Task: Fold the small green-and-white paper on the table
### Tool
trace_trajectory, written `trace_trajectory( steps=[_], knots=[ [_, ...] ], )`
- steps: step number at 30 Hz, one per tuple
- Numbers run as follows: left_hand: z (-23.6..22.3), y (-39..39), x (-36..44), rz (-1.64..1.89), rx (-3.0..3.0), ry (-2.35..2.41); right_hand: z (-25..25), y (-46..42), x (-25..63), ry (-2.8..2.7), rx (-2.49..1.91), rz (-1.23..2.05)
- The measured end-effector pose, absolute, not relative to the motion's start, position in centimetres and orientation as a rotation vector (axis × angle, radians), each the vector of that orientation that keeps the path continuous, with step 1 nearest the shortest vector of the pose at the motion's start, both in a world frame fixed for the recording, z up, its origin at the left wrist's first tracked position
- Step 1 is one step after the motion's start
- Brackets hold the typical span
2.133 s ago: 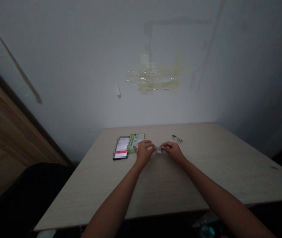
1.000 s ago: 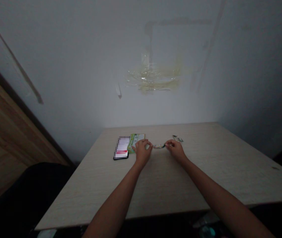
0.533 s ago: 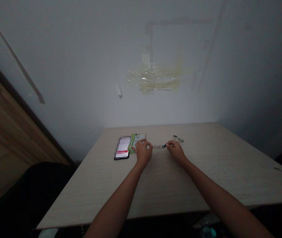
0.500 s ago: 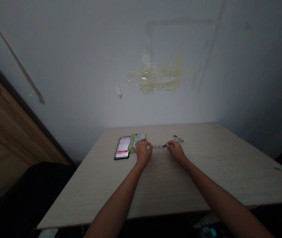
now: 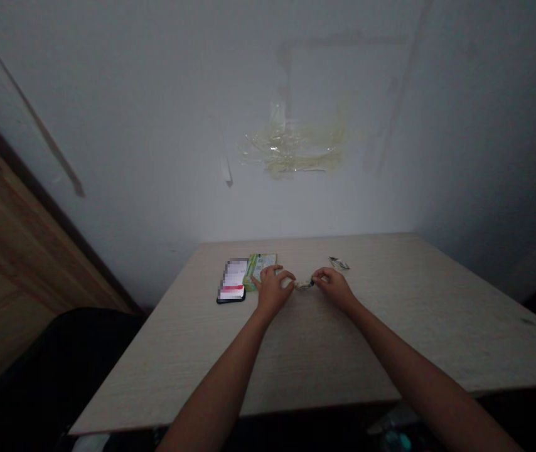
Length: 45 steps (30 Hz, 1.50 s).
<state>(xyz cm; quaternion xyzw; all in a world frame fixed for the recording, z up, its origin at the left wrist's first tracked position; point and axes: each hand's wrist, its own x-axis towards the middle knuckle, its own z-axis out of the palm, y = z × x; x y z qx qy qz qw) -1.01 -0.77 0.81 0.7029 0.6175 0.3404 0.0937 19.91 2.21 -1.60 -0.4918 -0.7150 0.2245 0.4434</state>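
A short, pale, speckled strip [image 5: 302, 285] with a dark blue end spans the gap between my hands, low over the table. It sags slightly; its exact kind is too small to make out. My left hand [image 5: 273, 290] pinches the strip's left end between thumb and forefinger, its other fingers spread. At the dark blue end, my right hand [image 5: 334, 286] has thumb and fingertips closed on the strip. Just behind my left hand lies a flat green-and-white box [image 5: 262, 258], partly covered by its fingers. A small green-and-white wrapper [image 5: 340, 263] rests beyond my right hand.
A phone [image 5: 233, 279] with a lit, partly blurred screen lies left of the green box, touching or nearly touching it. The pale wooden table [image 5: 192, 351] meets a wall [image 5: 169, 125] at its back. Dark objects sit below the front edge.
My hands have come slightly closer together, the left shifting right. The strip, earlier stretched nearly straight, now bends and sags. The box, phone and wrapper stay put.
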Motion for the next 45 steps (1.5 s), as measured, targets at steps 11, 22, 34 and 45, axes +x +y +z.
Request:
trace_trajectory(
  steps=[11,22,34,45],
  knots=[
    [0.6,-0.6,-1.8,0.893,2.275,1.725,-1.8,2.3,20.4,-1.952,-1.165,0.391],
    [0.6,-0.9,-1.4,0.906,2.265,1.816,-1.3,2.3,21.4,-2.075,-1.273,0.182],
    [0.4,-0.6,-0.9,0.907,2.237,1.889,-1.5,2.2,20.0,-2.056,-1.46,0.097],
    [0.0,-0.2,-0.7,0.91,2.253,1.898,-2.1,2.3,19.2,-1.978,-1.527,0.107]
  ],
)
